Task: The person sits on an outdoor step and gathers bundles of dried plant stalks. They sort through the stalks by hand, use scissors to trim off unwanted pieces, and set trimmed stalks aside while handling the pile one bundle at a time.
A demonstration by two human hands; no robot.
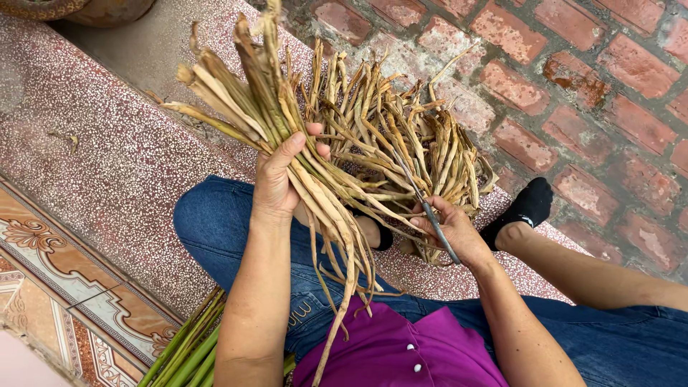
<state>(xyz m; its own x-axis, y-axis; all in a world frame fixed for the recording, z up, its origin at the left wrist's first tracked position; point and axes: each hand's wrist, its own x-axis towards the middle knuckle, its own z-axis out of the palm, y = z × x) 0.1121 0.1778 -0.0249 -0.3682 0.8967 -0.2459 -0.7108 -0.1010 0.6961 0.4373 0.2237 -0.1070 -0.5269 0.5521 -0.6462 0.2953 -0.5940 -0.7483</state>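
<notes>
the left hand (278, 180) is closing around a bundle of dried plant stalks (287, 136), fingers wrapped over the front of it and thumb behind, clamped tight on the strips. the bundle is standing tilted, its frayed tan tops fanning up and to the left over a speckled stone step (107, 165), while its loose lower ends are hanging down over the person's lap, across the blue jeans (215, 222) and the purple shirt (387, 351).

the right hand (451, 233) is gripping a pair of scissors (430, 211), fingers curled shut on the handles, with the thin metal blades pointing up and to the left into a second heap of dried stalks (416, 136). that heap is lying just beyond the knees, spreading over the edge of the step towards the red brick paving (573, 79).

a foot in a black sock (527, 204) is resting beside the heap. fresh green stalks (190, 351) are lying on the patterned floor tiles (64, 287) next to the left forearm.
</notes>
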